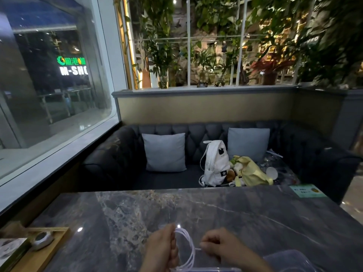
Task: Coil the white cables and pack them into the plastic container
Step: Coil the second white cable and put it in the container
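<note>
A: Entry. State of the hands?
B: The left hand (163, 250) is noted curled round a bundle of loops of the white cable (188, 238). The right hand (218, 246) is seen pinching the free end of the same cable between thumb and fingertips, just beside the loops. Neither is released.

A: Position of cable and container?
B: The cable is recorded between the two hands, over the near edge of the surface (255, 213). The plastic container (294, 260), clear and hard to outline, is placed at the near right, just beside the right wrist. What lies inside cannot be told.

A: Step judged to be in hand?
B: The closing turns of a coil, by judgement. Packing is not yet begun.

A: How is it best done?
B: The tail should be fed round in the same direction as the held loops, so that no twist is introduced. Loop size should be matched to the bundle and judged against the container's opening. The left grip should be kept firm at one point only, so that the loops are not let spring apart. The end may be wrapped across the bundle before release. Risk noted: a springy cable may unwind once dropped in.
</note>
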The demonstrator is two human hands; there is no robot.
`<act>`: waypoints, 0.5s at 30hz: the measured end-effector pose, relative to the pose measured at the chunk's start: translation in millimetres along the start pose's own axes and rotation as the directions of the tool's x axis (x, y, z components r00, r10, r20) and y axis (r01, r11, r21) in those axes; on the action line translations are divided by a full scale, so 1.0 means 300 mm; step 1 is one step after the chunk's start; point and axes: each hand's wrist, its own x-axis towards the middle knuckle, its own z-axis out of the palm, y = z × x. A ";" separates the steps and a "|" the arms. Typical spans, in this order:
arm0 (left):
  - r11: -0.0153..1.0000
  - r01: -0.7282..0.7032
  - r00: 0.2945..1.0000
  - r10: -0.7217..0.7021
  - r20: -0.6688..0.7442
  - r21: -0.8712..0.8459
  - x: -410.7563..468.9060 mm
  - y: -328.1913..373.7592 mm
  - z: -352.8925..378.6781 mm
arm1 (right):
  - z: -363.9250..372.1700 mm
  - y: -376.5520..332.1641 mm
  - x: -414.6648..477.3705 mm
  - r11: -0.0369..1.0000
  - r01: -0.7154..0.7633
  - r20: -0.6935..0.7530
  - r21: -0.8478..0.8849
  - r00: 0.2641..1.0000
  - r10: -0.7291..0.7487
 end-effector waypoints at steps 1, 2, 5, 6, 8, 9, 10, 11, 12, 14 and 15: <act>1.000 0.005 1.000 -0.005 -0.002 0.011 0.002 0.000 0.010 | 0.003 -0.010 -0.006 0.999 -0.018 0.057 0.038 0.998 0.016; 1.000 0.011 1.000 -0.011 -0.001 0.022 0.003 -0.001 0.021 | 0.013 -0.018 -0.009 0.996 -0.029 0.092 0.088 0.996 0.020; 0.997 0.007 1.000 -0.007 -0.007 0.078 0.009 -0.010 0.048 | 0.038 -0.025 -0.010 0.951 -0.074 0.101 0.300 0.994 0.045; 0.996 0.010 1.000 -0.010 -0.004 0.091 0.010 -0.012 0.054 | 0.043 -0.030 -0.011 0.940 -0.076 0.095 0.334 0.994 0.047; 0.996 0.010 1.000 -0.011 0.014 0.090 0.016 -0.016 0.058 | 0.041 -0.027 -0.014 0.944 -0.071 0.082 0.322 0.996 0.047; 0.996 -0.002 1.000 0.000 0.024 0.090 0.019 -0.019 0.055 | 0.038 -0.024 -0.015 0.953 -0.071 0.065 0.293 0.996 0.054; 0.995 -0.017 1.000 0.015 0.028 0.094 0.022 -0.021 0.051 | 0.037 -0.026 -0.015 0.966 -0.064 0.042 0.252 0.998 0.055; 0.994 -0.032 0.999 0.029 0.028 0.102 0.025 -0.023 0.047 | 0.036 -0.029 -0.014 0.975 -0.062 0.022 0.212 0.998 0.059; 0.993 -0.046 0.999 0.044 0.025 0.113 0.027 -0.026 0.044 | 0.037 -0.033 -0.013 0.982 -0.065 0.009 0.179 0.998 0.064; 0.991 -0.067 0.998 0.066 0.017 0.112 0.029 -0.032 0.039 | 0.043 -0.040 -0.011 0.988 -0.064 -0.012 0.139 0.998 0.066; 0.992 -0.072 0.997 0.072 0.011 0.100 0.030 -0.033 0.037 | 0.046 -0.043 -0.008 0.990 -0.061 -0.020 0.129 0.998 0.064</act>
